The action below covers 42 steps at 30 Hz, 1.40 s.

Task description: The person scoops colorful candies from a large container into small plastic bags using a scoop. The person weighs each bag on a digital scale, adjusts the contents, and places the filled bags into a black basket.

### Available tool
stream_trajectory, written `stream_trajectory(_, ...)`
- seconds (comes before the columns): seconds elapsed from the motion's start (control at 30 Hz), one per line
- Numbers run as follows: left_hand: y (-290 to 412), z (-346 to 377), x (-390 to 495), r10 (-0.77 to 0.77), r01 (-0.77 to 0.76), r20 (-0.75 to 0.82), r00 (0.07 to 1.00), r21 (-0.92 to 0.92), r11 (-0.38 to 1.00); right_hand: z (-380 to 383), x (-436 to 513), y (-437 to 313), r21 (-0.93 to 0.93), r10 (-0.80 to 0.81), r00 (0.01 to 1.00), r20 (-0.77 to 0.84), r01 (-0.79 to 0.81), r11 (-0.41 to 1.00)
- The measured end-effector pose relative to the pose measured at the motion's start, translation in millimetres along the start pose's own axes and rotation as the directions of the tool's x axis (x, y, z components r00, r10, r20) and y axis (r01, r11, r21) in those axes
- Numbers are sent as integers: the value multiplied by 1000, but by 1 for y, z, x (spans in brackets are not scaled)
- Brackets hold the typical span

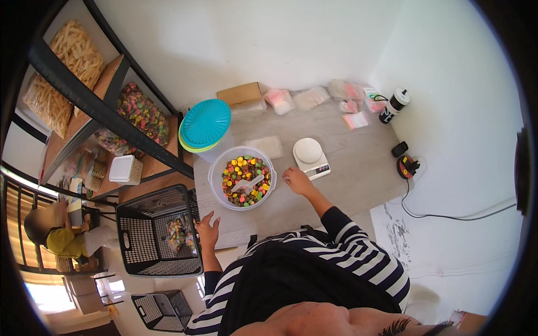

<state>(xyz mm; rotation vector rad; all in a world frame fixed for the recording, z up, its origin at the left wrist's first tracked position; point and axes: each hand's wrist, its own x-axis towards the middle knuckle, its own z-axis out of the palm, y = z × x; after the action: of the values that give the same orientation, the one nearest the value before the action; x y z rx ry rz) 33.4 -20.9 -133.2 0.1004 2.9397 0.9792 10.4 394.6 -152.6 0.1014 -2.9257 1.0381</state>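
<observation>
My left hand [207, 231] is at the table's left edge, beside the rim of a black plastic basket [151, 252]; its thumb and fingers are apart with nothing seen in them. Inside the basket lie several clear packets of colourful pieces [178, 235]. My right hand [299, 181] hovers between a round clear plastic tub [212, 185] and a white digital kitchen scale [317, 168], fingers loosely bent, nothing visible in them. Yellow, green, pink and brown candy-like pieces [239, 168] fill the tub, and a clear scoop [248, 185] rests on them. The scale's round platform is bare.
Behind the tub stands a container with a teal lid [207, 122]. A clear plastic bag stack [269, 147], a cardboard box [240, 94], a bottle [394, 106] and a power strip [407, 167] are on the table [361, 155]. Left are a shelf [162, 151], another basket [164, 311] and a person [63, 239].
</observation>
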Motion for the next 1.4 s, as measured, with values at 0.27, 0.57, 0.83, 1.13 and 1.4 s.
stream_trajectory(0.27,0,-6,-23,-160,157,-69,985,-46,987,33,98,28,-209,-162,977,-138,131,969)
stream_trajectory(0.57,21,-1,-31,-255,255,-69,964,-10,967,58,115,46,-264,-246,966,-84,216,940)
stream_trajectory(0.83,39,-12,-6,-154,156,-79,985,20,988,43,125,41,-48,-132,967,-217,124,991)
stream_trajectory(1.13,40,-21,-9,-139,141,-103,985,14,990,20,124,32,415,160,952,-259,-40,909)
stream_trajectory(1.4,34,-18,-31,-119,126,-142,983,37,991,17,122,31,316,164,971,-175,-102,943)
